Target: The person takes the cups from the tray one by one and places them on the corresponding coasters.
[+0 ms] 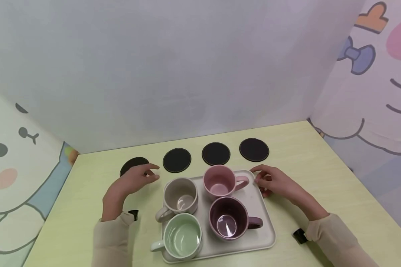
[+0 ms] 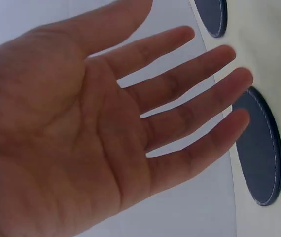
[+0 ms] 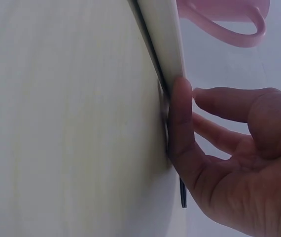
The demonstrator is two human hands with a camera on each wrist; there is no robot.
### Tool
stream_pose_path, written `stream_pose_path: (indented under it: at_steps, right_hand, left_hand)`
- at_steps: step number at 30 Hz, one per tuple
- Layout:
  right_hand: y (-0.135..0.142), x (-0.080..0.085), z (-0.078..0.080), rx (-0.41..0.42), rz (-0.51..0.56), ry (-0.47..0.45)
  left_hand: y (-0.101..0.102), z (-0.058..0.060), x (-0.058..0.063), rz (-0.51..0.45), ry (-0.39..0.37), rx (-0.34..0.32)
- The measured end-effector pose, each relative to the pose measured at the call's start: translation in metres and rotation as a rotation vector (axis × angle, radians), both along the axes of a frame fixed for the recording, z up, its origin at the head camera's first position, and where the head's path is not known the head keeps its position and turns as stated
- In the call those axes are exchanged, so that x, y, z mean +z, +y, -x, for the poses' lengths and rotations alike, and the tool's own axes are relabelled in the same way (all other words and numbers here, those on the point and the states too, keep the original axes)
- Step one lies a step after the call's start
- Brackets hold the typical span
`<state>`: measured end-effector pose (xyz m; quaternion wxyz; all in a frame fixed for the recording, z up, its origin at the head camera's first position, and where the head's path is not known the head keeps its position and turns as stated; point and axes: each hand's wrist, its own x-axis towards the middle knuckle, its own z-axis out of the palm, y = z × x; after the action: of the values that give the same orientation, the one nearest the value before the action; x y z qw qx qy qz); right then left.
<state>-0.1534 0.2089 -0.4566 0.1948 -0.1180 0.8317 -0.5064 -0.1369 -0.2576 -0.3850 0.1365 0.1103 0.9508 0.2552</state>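
My left hand [image 1: 133, 180] spreads its fingers [image 2: 180, 78]; whether my right hand [image 1: 278, 182] pinches the white tray [image 1: 262, 239], I can't tell. On the table [image 1: 294, 152], bearing four mugs [image 1: 227, 218], it should feel stiff, heavy: grip opposite rims.

Four mugs upright on one pale tray.
Tray [image 1: 248, 239]: off-white, rectangular, rounded corners, low raised rim; lies on counter [image 1: 300, 159]. Far row: greyish-beige mug [image 1: 194, 202] at left, handle angled left and nearward; pink mug [image 1: 219, 182] at right, handle to right. Near row: pale mint mug [image 1: 182, 237] at left, handle to left; glossy dark plum mug [image 1: 228, 218] at right, handle to right. Mouths face up. Both left-hand handles overhang tray's left edge. Contact between neighbouring mugs cannot be told.
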Motion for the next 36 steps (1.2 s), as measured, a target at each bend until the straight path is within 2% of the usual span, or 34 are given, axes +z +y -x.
stream_pose_path:
  at_steps: [4,6,9,14,17,20,23,27,31,36]
  right_hand:
    - [-0.002,0.002,0.001,-0.017,0.019,0.054]
    - [-0.003,0.001,0.002,-0.009,0.025,0.078]
    - [-0.005,0.0,0.003,0.041,0.038,0.106]
    - [-0.011,0.0,0.003,0.182,0.067,0.132]
    - [-0.013,0.005,0.003,0.251,0.071,0.107]
    - [-0.014,0.011,0.006,0.315,0.061,0.051]
    - [-0.014,0.015,0.011,0.387,0.061,-0.027]
    - [-0.013,0.019,0.018,0.478,0.071,-0.102]
    - [-0.015,0.022,0.022,0.553,0.097,-0.124]
    - [-0.024,0.021,0.022,0.608,0.158,-0.136]
  left_hand:
    - [0.005,0.002,-0.008,-0.054,-0.092,-0.036]
    - [0.007,0.002,-0.014,-0.1,-0.137,-0.033]
    - [0.012,-0.005,-0.024,-0.179,-0.153,0.022]
    - [0.022,-0.025,-0.036,-0.372,-0.169,0.181]
    - [0.028,-0.033,-0.04,-0.484,-0.19,0.239]
    - [0.032,-0.036,-0.043,-0.544,-0.199,0.266]
    - [0.035,-0.036,-0.047,-0.546,-0.199,0.288]
    - [0.039,-0.033,-0.054,-0.507,-0.17,0.262]
    - [0.038,-0.029,-0.06,-0.473,-0.13,0.213]
    - [0.034,-0.026,-0.062,-0.45,-0.102,0.209]
